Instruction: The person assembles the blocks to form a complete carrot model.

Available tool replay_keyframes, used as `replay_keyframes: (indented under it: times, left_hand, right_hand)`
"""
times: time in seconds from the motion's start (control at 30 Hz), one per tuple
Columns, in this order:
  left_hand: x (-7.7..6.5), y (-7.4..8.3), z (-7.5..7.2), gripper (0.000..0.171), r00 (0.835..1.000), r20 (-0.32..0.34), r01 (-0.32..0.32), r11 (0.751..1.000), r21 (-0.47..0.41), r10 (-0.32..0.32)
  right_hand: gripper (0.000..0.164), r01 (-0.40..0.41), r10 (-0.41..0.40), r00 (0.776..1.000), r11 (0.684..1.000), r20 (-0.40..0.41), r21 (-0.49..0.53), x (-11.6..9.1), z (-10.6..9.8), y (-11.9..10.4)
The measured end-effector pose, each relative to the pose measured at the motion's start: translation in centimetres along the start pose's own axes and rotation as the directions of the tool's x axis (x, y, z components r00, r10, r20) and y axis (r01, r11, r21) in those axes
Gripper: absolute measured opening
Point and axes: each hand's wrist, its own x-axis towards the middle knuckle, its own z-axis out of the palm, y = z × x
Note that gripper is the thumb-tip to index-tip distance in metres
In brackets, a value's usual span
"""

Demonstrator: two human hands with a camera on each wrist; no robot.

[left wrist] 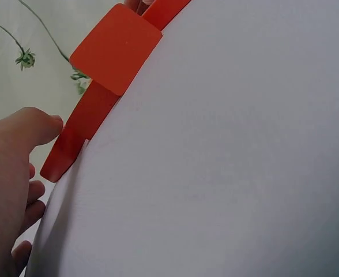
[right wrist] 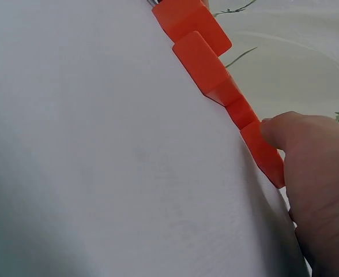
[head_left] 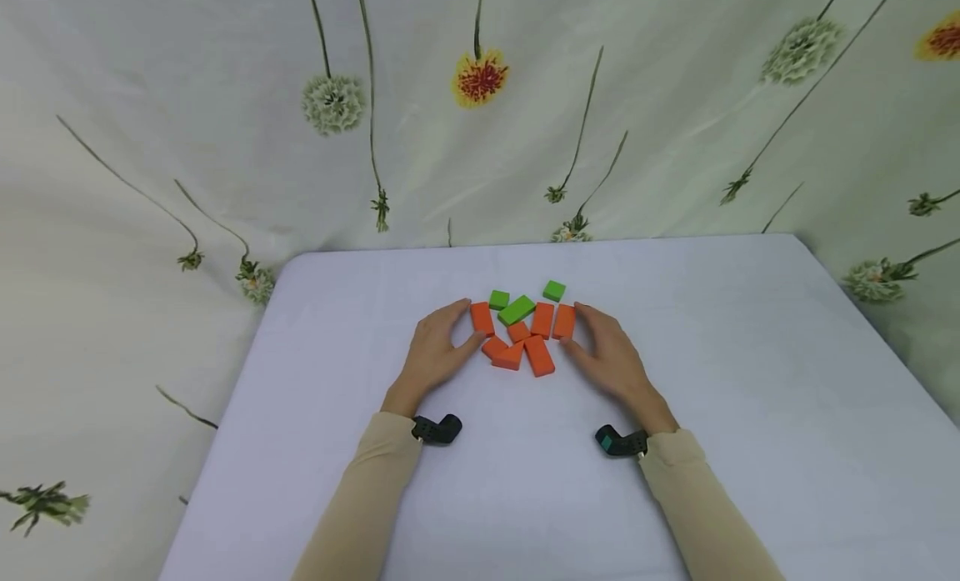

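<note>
At the far middle of the white table (head_left: 517, 498), a loose cluster. On its left edge, the left orange block (head_left: 482, 319); on its right edge, the right orange block (head_left: 564, 322), just beside the inner orange block (head_left: 542, 321). Between these, the small orange block (head_left: 518, 332) and, slantwise, the long green block (head_left: 516, 310). Toward the near side, the angled orange block (head_left: 539, 356). Toward the far side, the left green block (head_left: 499, 299) and the right green block (head_left: 554, 291).

At the left orange block, the left hand (head_left: 435, 348), thumb and fingers apart around its outer side; mirrored at the right orange block, the right hand (head_left: 611, 356), thumb likewise apart from fingers. Firmness of contact: impossible to tell.

Main risk, by judgement: buckling or skewing under uneven inward pressure, with the long green block as likely pivot. Also possible: the right green block left out, being beyond the fingertips; the angled orange block knocked askew by a thumb. Farther out, on the near side, black wrist devices (head_left: 442, 429), well apart from the blocks, hence little threat.
</note>
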Motion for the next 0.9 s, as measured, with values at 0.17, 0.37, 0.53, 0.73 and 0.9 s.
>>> replay_keyframes:
  times: [0.17,0.37,0.53,0.73,0.9]
  left_hand:
    - [0.4,0.0,-0.1,0.064,0.999,0.011,-0.031,0.999,0.036,0.030]
    - [0.6,-0.1,-0.1,0.064,0.999,0.015,-0.047,0.998,0.038,0.046]
    - [0.6,-0.4,0.0,0.062,0.999,-0.008,-0.038,0.999,0.001,0.038]
    - [0.1,-0.6,0.0,0.064,1.000,-0.006,0.022,0.995,-0.100,-0.022]
    - [-0.9,-0.3,-0.4,0.064,0.999,-0.041,0.019,0.988,-0.150,-0.026]
  right_hand:
    - [0.066,0.029,-0.029,0.999,0.999,-0.020,-0.037,0.3,-0.2,-0.3]
    - [0.065,0.035,-0.037,0.999,0.998,-0.029,-0.055,0.5,-0.1,-0.4]
    - [0.063,0.032,-0.033,0.998,0.999,-0.050,-0.020,0.5,0.1,-0.3]
    - [0.064,0.050,-0.046,0.996,0.997,-0.073,0.052,0.3,0.2,0.0]
    - [0.063,0.058,-0.045,0.994,0.990,-0.100,0.129,-0.1,0.1,0.2]
